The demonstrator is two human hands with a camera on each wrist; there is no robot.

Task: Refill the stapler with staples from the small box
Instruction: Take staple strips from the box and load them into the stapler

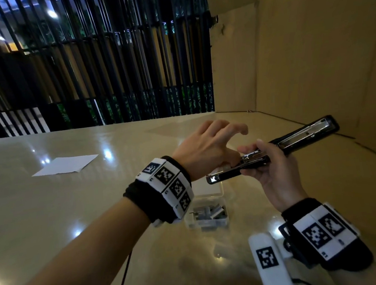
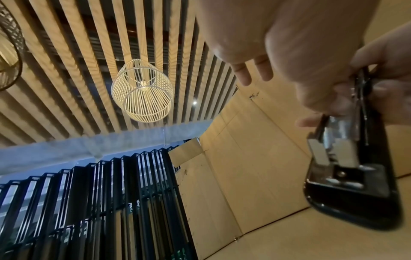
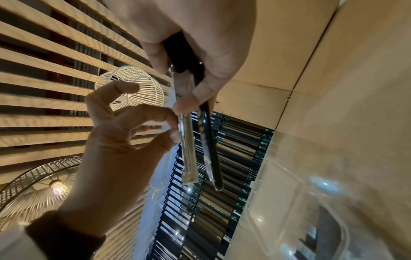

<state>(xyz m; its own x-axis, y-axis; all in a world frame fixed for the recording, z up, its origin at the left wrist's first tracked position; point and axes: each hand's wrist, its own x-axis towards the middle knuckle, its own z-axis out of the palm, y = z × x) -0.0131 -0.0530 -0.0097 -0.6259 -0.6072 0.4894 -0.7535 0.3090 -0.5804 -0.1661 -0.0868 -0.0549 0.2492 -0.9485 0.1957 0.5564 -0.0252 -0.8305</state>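
Note:
The black stapler [image 1: 236,170] is held above the table, its top cover [image 1: 308,134] swung out to the upper right. My right hand [image 1: 263,166] grips it near the hinge, thumb on top. My left hand [image 1: 228,155] reaches in from the left. In the right wrist view, the left hand [image 3: 173,124] pinches thumb and index fingertip against the side of the silver magazine [image 3: 189,158]; the other fingers stay lifted. Whether a staple strip lies between them is hidden. The small clear box [image 1: 211,217] of staples sits open on the table below.
A white sheet of paper [image 1: 66,164] lies on the glossy table [image 1: 53,220] at the left. Cardboard walls [image 1: 310,54] stand to the right and behind, and a black slatted screen [image 1: 87,71] runs along the far edge. A white marker block [image 1: 268,257] lies near my right wrist.

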